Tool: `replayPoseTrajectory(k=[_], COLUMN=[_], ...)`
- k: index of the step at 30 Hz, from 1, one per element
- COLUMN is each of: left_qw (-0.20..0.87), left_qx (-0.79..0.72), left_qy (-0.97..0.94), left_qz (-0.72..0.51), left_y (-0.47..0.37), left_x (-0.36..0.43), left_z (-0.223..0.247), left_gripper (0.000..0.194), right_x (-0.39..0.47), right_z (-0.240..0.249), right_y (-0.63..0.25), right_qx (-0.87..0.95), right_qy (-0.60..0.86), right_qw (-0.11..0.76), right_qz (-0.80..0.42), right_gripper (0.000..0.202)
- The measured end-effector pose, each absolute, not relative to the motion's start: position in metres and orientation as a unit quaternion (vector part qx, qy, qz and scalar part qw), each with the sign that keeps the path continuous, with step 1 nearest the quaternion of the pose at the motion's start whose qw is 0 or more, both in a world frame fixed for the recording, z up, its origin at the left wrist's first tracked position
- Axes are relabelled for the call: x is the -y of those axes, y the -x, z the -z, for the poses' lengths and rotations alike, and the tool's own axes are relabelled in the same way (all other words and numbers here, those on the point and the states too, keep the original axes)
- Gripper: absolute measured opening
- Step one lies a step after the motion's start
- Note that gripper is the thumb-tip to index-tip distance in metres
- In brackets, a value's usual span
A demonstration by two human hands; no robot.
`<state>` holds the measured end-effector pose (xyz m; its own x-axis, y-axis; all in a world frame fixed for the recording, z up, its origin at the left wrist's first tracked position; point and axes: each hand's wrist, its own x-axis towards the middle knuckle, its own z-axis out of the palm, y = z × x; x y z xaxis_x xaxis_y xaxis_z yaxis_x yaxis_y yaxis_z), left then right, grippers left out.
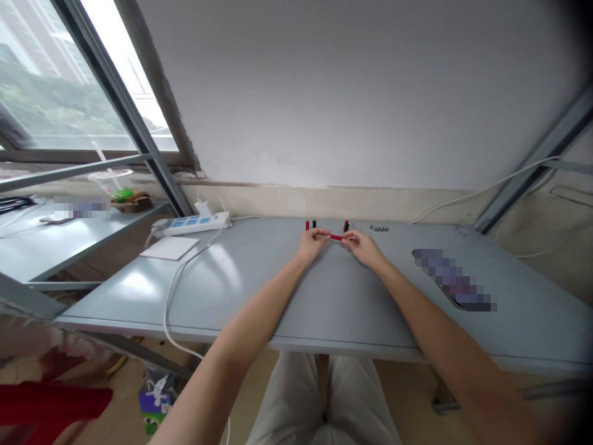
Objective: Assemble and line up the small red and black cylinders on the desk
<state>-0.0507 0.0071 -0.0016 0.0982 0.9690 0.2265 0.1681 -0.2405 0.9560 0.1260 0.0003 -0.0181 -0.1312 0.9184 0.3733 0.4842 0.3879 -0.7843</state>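
Near the back of the grey desk (259, 290), a short red pen-like stick (336, 237) lies level between my hands. The fingers of my left hand (313, 243) are pinched on its left end. At the other end, my right hand (364, 246) grips it with closed fingers, which partly cover that end. Just behind my left hand stand a small red cylinder (307, 225) and a small black cylinder (314, 224). Another red piece (346, 225) and a black one are close together behind my right hand. Right of it, several tiny dark grey pieces (380, 229) sit in a row.
A white power strip (194, 224) with plugs lies at the back left, by a flat white box (169, 248). Its white cable (172, 290) hangs over the front edge. A phone (451, 281) with a blurred screen rests at the right. The wall (333, 111) rises behind.
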Motion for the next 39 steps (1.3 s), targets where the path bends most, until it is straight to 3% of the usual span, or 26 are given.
replayPoseTrajectory(k=[11,22,29,39], left_qw=[0.433,0.406,0.404,0.415], left_qx=[-0.43,-0.519,-0.534,-0.545], left_qy=[-0.609,-0.445,-0.439,-0.433], left_qz=[-0.506,-0.606,-0.599,-0.586], left_y=[0.046,0.068,0.068,0.067], left_x=[-0.008,-0.021,-0.021,-0.018], left_z=[0.005,0.002,0.004,0.002], left_gripper=[0.022,0.012,0.012,0.011], right_x=[0.009,-0.037,-0.057,-0.064], right_z=[0.011,0.008,0.016,0.021], right_y=[-0.117,-0.08,-0.056,-0.051], right_qx=[0.755,0.656,0.652,0.657], right_qy=[0.542,0.628,0.651,0.692], right_qw=[0.355,0.346,0.345,0.273], right_qz=[-0.104,-0.235,-0.181,-0.119], right_gripper=[0.014,0.003,0.011,0.018])
